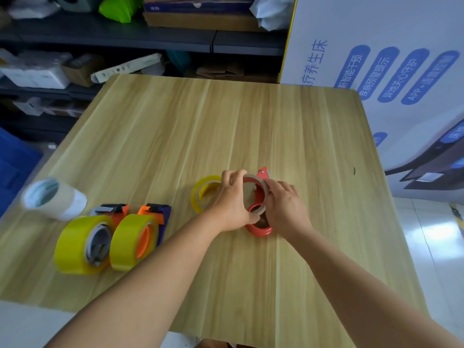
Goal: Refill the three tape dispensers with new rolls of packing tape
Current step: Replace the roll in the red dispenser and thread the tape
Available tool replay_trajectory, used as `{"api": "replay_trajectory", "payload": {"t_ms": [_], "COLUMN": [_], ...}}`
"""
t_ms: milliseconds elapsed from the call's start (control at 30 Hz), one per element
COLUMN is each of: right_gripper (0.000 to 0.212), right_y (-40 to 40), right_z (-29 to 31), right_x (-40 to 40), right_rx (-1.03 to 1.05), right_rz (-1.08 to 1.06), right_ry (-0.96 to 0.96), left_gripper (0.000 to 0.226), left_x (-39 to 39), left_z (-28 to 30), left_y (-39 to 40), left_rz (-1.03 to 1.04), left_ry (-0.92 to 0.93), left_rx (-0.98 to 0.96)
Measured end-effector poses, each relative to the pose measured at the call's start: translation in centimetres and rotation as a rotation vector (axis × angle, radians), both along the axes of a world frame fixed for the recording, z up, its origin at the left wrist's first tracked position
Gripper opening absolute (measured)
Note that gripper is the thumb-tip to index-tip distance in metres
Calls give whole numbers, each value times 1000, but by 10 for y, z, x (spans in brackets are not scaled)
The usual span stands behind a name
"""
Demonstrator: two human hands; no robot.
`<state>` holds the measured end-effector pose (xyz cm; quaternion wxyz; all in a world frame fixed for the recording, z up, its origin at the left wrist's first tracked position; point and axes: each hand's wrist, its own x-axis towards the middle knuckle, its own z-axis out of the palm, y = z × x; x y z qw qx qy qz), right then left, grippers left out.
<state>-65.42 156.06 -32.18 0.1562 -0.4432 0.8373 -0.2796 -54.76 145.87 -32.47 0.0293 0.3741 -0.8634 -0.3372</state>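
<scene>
Both hands work at the red dispenser [259, 222] near mid-surface: left hand [232, 202] and right hand [285, 204] have fingers clamped on its spent cardboard core [254, 194] (apparently coming off). Two dispensers [100, 237] [143, 234] at left already carry yellow rolls. One loose yellow roll [204, 193] waits just beside, so one of three remains.

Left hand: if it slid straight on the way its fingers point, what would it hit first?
The left hand already grips the cardboard core on the red dispenser. Beyond that, probably bare table, though depth is unclear.
</scene>
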Motion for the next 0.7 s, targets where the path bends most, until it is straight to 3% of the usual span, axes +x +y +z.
{"api": "replay_trajectory", "payload": {"t_ms": [133, 300, 700], "right_gripper": [34, 49, 63], "right_y": [-29, -79, -207], "right_z": [13, 23, 19], "right_x": [21, 52, 145], "right_rx": [-73, 7, 219], "right_rz": [20, 95, 266], "right_ry": [-152, -272, -506], "left_gripper": [102, 104, 115], "left_x": [19, 55, 155], "left_z": [10, 22, 27], "left_y": [-21, -64, -187], "left_rz": [111, 224, 357], "left_ry": [40, 21, -256], "left_rx": [-66, -124, -56]}}
